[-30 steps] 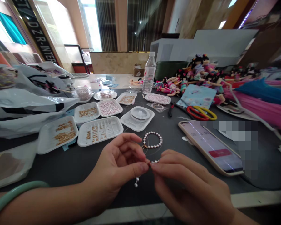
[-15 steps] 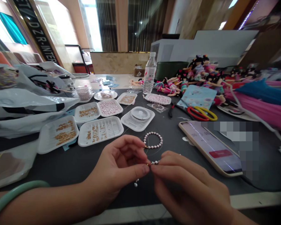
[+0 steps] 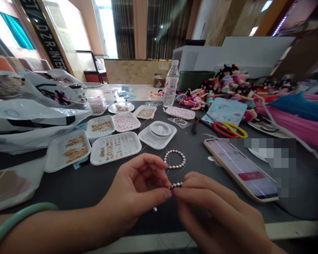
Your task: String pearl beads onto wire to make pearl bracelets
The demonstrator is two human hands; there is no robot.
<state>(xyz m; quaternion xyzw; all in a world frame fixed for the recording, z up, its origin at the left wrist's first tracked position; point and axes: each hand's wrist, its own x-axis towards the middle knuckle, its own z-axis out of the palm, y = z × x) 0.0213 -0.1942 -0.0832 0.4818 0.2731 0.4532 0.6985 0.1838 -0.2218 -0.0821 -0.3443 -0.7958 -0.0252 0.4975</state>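
Thumb and fingertips of my left hand [image 3: 137, 194] pinch a tiny gold-coloured piece at one end of a beaded strand [image 3: 178, 185]. Shiny pearl-like beads show between the two hands. My right hand [image 3: 214, 204] is closed on the same strand, its fingertips almost meeting the left ones; the rest of the strand is hidden behind its fingers. A single pearly bead [image 3: 155, 209] hangs below my left thumb. Just beyond the hands, a round beaded bracelet [image 3: 184, 159] lies on the dark mat. Thin clear line curls around it.
White trays of gold findings [image 3: 75, 150] and pink beads [image 3: 125, 121] stand at left and centre. A line spool [image 3: 160, 129] rests in one tray. To the right are a phone [image 3: 241, 169], red-and-yellow-handled tools [image 3: 228, 129], a water bottle [image 3: 171, 84] and piled dolls [image 3: 225, 84].
Both hands keep their pinch, almost in place. Slightly more of the beads shows between them, and the dangling bead appears closer under the left thumb. The whole view has shifted slightly.
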